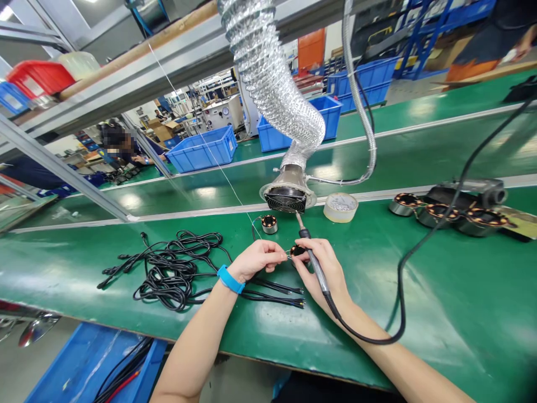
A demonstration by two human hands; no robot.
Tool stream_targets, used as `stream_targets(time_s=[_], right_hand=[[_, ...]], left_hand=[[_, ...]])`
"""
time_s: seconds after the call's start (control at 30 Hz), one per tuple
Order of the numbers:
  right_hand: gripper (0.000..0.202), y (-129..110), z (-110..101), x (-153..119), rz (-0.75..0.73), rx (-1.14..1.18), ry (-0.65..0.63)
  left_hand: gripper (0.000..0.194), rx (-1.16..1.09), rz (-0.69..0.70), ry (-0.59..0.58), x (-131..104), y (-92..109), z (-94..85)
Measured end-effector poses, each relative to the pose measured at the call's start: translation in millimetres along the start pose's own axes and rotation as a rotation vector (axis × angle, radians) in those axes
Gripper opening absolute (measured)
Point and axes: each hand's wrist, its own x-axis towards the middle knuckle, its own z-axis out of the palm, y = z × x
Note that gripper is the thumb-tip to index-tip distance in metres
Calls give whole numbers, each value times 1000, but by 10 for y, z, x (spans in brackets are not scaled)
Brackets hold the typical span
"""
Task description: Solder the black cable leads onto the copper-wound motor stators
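My left hand (263, 257), with a blue wristband, pinches thin wires beside a small motor stator (297, 250). My right hand (325, 266) grips a soldering iron (318, 267), its tip pointing up and away from me. Fingers of the right hand also touch the stator and hide part of it. A second stator (269, 224) with copper windings stands just beyond my hands. From above, a thin pale strand (229, 180) runs down behind my left hand; its end is hidden. Black cables (176, 274) lie coiled at the left, their stripped ends (296, 303) below my hands.
Over the bench (419, 313) hangs a silver duct (289, 95) with a fan grille (286, 202). A tape roll (340, 207) stands right of it. Several stators (438, 214) are at the right. The iron's cord (401, 280) loops over my right forearm. A blue bin (96, 364) is below left.
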Motion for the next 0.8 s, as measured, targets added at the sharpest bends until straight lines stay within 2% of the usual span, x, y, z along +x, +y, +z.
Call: stream_targets(time_s=[0.33,0.4,0.47,0.53,0.63,0.8], right_hand=[[30,-145,-156,73,35,-32,126],[42,-112,-183,89,40,-61,71],[60,-47,-193,82,34,-91,-25],[70,27,-184,56,27,-101,-124],[66,113,-146,12,14,-110,-193],[55,155,-98,-12,14,-171,-197]], left_hand=[[35,66,-21,-8,-19,8,22],[36,62,-20,2,-22,20,16],[36,52,-16,10,-21,29,3],[36,43,-13,11,-17,30,-9],[35,49,-14,3,-15,22,-10],[37,154,-51,-14,-27,19,17]])
